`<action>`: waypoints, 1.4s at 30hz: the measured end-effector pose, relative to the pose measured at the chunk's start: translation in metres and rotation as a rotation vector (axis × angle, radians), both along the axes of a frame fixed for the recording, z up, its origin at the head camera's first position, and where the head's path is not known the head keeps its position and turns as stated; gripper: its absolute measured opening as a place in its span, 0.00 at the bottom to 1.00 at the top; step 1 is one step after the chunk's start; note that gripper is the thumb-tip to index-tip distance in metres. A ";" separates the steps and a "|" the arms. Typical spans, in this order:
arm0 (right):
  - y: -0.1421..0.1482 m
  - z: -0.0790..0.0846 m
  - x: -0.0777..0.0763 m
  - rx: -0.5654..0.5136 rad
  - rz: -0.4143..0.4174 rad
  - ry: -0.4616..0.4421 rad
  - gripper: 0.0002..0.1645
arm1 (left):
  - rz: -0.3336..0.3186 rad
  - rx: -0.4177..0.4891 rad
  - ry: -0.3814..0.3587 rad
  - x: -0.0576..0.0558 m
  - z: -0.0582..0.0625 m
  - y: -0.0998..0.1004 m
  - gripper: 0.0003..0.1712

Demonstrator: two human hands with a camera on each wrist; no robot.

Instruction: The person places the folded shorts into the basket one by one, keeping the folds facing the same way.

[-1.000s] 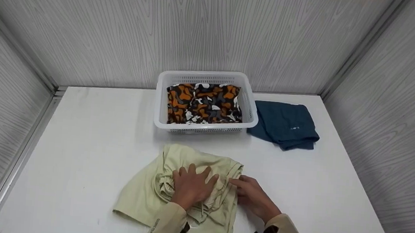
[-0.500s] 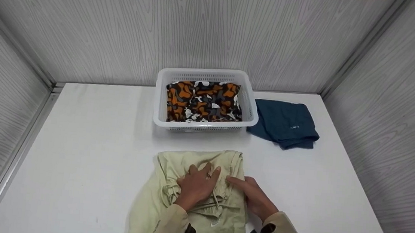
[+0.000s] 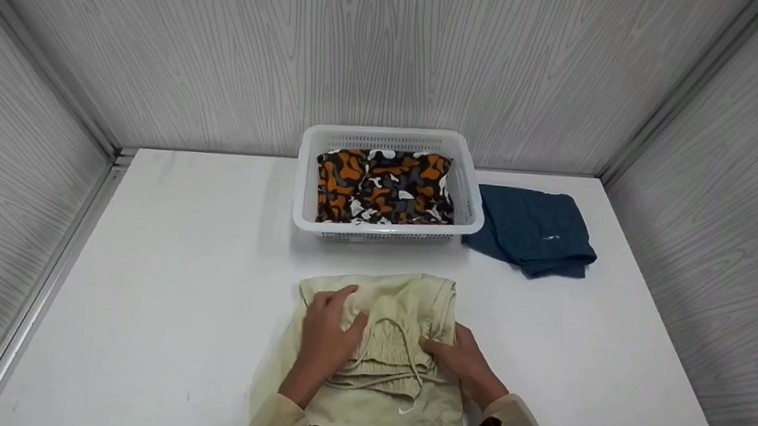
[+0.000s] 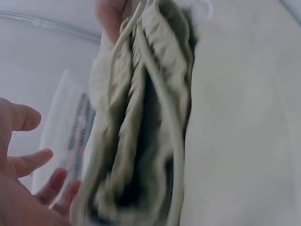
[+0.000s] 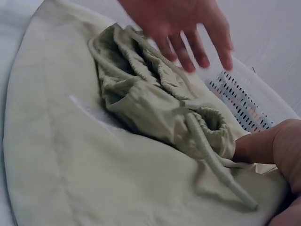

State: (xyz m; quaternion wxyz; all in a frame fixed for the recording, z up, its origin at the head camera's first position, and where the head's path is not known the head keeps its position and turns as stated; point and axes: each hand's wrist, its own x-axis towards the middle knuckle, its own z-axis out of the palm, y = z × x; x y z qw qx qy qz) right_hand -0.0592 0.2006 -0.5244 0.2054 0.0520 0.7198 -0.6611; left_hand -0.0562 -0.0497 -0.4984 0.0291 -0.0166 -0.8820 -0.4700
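Pale green shorts lie folded on the table, with the gathered elastic waistband and its loose drawstring on top. A small white swoosh shows near their lower edge. My left hand is over the left part of the shorts, its fingers spread. In the right wrist view that left hand hovers above the waistband, holding nothing. At the right edge, my right hand grips the cloth, thumb on top and the other fingers hidden beneath. The waistband's open folds stand up in the left wrist view.
A white plastic basket stands at the back, with an orange, black and white patterned cloth inside. Dark blue folded clothing lies just right of it. Grey wood-grain panels enclose the white table.
My left hand has lifted from the waistband and moved left, uncovering the drawstring. The shorts have been drawn into a straighter shape. My right hand stays at their right edge.
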 end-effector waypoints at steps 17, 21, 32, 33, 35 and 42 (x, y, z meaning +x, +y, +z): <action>0.037 0.006 -0.008 -0.230 0.008 -0.236 0.32 | 0.167 0.665 -0.522 0.009 -0.010 -0.054 0.39; 0.039 0.008 -0.007 -0.364 0.002 -0.311 0.34 | 0.048 0.910 -0.617 0.006 -0.016 -0.055 0.30; 0.026 0.013 -0.001 -0.177 -0.002 -0.189 0.41 | -0.159 0.495 -0.371 0.011 -0.009 -0.041 0.45; 0.026 0.012 0.000 -0.155 0.000 -0.171 0.42 | -0.180 0.491 -0.376 0.011 -0.009 -0.040 0.48; 0.024 0.011 0.001 -0.126 -0.002 -0.144 0.43 | -0.213 0.505 -0.411 0.011 -0.010 -0.039 0.52; 0.022 0.006 0.005 -0.057 -0.011 -0.029 0.35 | -0.210 0.610 -0.503 0.011 -0.020 -0.037 0.55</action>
